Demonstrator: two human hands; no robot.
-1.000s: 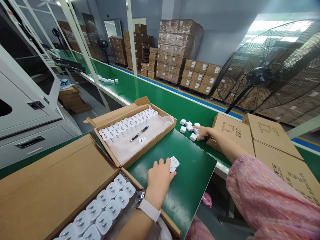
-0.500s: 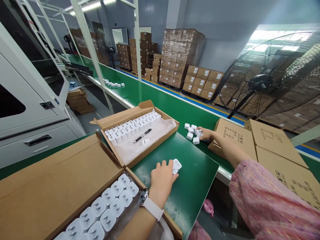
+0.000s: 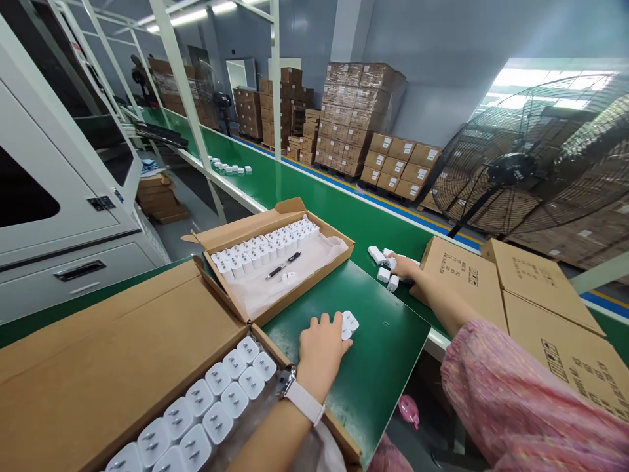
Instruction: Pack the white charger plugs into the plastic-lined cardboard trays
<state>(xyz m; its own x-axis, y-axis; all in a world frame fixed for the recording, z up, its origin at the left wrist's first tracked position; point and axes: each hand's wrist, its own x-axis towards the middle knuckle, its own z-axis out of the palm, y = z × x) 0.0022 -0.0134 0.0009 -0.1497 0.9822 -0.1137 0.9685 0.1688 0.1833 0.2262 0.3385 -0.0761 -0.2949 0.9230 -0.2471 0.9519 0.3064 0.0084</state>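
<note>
While the L hand (image 3: 322, 347) sits part-closed, thumb & index finger round white, rounded-square plastic plug adapters (image 3: 350, 321), prongs up, on a flat dark-green board (image 3: 383, 357), the R hand (image 3: 404, 267) is down among loose white adapters (image 3: 383, 275) on the green conveyor belt (image 3: 363, 223); fingers bent, can't tell if it's got any. White-strapped watch (image 3: 307, 403) on L wrist. Just beside that hand: open brown cardboard box (image 3: 147, 328) w/ rows of adapters, prongs up. Beyond, 2nd open cardboard box (image 3: 314, 276) w/ more rows + black pen (image 3: 284, 265). Closed brown cartons (image 3: 457, 262) nr R hand; big black wire fan (image 3: 514, 169) in bkgd.
</note>
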